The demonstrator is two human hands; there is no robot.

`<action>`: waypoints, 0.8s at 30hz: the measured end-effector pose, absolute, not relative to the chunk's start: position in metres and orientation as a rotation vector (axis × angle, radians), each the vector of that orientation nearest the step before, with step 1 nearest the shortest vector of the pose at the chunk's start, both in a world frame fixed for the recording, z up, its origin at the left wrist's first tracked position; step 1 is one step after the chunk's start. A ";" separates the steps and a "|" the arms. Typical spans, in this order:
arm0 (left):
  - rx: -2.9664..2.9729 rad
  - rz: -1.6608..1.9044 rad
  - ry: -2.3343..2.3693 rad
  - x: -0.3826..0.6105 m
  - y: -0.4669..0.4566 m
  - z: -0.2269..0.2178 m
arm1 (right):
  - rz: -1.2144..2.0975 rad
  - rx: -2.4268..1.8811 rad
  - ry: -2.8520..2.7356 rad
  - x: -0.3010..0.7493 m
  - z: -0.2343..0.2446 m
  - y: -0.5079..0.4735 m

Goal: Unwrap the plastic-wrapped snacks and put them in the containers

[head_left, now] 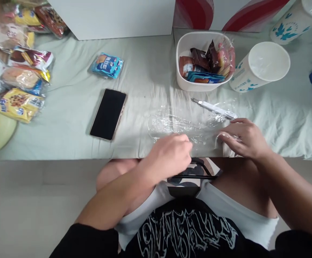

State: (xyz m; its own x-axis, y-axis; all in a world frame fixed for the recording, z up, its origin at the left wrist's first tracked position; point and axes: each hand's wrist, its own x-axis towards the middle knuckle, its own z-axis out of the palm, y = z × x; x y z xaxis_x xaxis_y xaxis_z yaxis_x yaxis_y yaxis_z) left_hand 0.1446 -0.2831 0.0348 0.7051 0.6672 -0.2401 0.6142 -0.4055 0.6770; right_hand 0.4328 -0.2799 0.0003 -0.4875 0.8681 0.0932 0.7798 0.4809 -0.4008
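Note:
A sheet of clear plastic film (183, 125) lies crinkled on the pale green cloth (72, 107) at the near edge. My left hand (170, 156) is curled at the film's front edge, fingers closed, pinching it. My right hand (243, 138) rests on the film's right corner with fingers bent down on it. A white utility knife (213, 108) lies just beyond the film, near my right hand.
A black phone (108, 114) lies face up to the left. A white bowl (184, 84) holds several snack packets. A white cup (260, 68) lies on its side at right. A blue snack packet (107, 65) and several wrapped snacks (21, 82) sit at left.

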 end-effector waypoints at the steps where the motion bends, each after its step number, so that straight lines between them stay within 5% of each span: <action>1: 2.003 0.124 0.968 0.136 -0.272 0.035 | 0.506 -1.338 -2.400 0.433 0.002 -0.276; 6: 1.432 0.285 0.984 0.096 -0.224 0.040 | 0.762 -1.327 -1.948 0.425 0.003 -0.254; 13: 1.290 0.058 0.805 0.081 -0.211 0.041 | 1.118 -1.376 -1.419 0.399 -0.014 -0.246; 24: 1.568 -0.107 1.130 0.085 -0.213 0.034 | 0.756 -1.832 -1.729 0.402 -0.006 -0.254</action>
